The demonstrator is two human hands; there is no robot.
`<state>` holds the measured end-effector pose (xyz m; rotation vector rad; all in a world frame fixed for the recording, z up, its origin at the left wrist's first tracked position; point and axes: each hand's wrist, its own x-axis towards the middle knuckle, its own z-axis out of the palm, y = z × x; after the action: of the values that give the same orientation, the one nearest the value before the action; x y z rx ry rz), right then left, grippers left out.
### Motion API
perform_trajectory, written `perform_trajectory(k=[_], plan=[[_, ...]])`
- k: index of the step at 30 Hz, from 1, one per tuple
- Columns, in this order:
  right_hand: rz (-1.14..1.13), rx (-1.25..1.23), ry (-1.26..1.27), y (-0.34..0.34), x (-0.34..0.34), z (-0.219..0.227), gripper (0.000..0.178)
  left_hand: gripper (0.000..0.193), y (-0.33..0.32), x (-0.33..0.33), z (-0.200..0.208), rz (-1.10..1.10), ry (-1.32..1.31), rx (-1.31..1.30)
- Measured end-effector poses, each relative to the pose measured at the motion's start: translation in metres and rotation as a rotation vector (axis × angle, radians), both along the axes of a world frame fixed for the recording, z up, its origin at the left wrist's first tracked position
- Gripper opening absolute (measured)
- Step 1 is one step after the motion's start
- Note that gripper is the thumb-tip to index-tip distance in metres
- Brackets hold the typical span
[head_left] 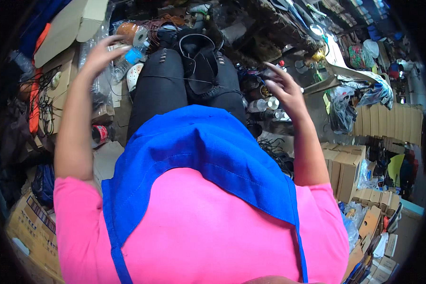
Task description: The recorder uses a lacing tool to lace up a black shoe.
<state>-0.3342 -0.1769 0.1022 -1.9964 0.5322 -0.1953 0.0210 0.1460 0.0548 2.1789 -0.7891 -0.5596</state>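
A black shoe (200, 61) rests between my knees on dark trousers, its opening facing up. Thin dark cord runs across both thighs beside it. My left hand (104, 56) is raised to the left of the knees, blurred, with thumb and fingers apart; I make out nothing in it. On the other side, my right hand (287, 92) is raised with its fingers partly curled. A small pale tip shows at its outer edge, but what it holds is too small to name. Both hands are apart from the shoe.
An orange spool (130, 33) and a blue-labelled bottle (133, 56) lie beyond my left hand. Clear plastic bottles (258, 105) stand right of my knees. Cardboard boxes (343, 165) are stacked at right, and another carton (33, 232) sits lower left. A blue apron (199, 137) covers my lap.
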Motion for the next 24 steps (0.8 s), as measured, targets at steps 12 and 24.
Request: perform_trajectory(k=[12, 24], plan=[[0.340, -0.182, 0.320, 0.052, 0.104, -0.034, 0.047, 0.052, -0.098, -0.059, -0.021, -0.078, -0.341, 0.273], [0.201, -0.079, 0.415, 0.065, 0.101, -0.015, 0.035, 0.031, -0.077, -0.057, -0.025, 0.155, -0.380, 0.012]])
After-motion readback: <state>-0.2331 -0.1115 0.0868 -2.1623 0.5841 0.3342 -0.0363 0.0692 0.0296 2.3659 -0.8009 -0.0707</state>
